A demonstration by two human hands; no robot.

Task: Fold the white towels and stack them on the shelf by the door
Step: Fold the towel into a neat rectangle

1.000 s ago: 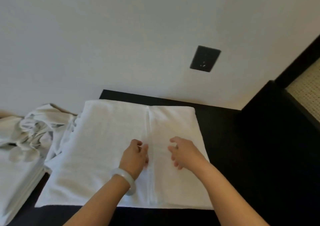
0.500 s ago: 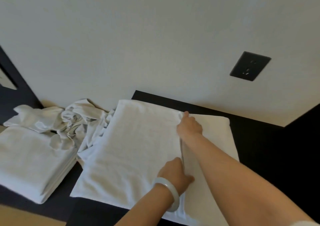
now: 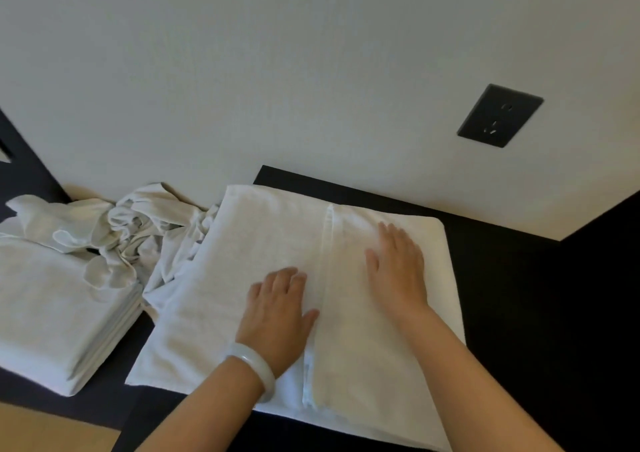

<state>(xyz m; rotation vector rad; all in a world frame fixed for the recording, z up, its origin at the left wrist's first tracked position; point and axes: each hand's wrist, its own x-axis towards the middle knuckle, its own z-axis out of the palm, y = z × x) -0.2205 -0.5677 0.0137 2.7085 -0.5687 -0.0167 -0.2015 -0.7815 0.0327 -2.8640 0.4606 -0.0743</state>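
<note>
A white towel [image 3: 221, 278] lies spread on a dark surface [image 3: 491, 278], its right part folded over so a hemmed edge runs down the middle. My left hand [image 3: 277, 309], with a pale bangle at the wrist, presses flat on the towel just left of that edge. My right hand [image 3: 398, 268] lies flat with straight fingers on the folded-over right flap. A stack of folded white towels [image 3: 59, 316] sits at the left.
A crumpled heap of white cloth [image 3: 138, 229] lies between the stack and the spread towel, against the pale wall. A dark wall socket [image 3: 498, 115] is at upper right. A dark panel [image 3: 602, 313] rises at the right. Tan floor [image 3: 41, 431] shows at lower left.
Both hands had curled fingers at the fold's edge; the right reached to the far end of it. Now both lie flat, one on each side of the edge.
</note>
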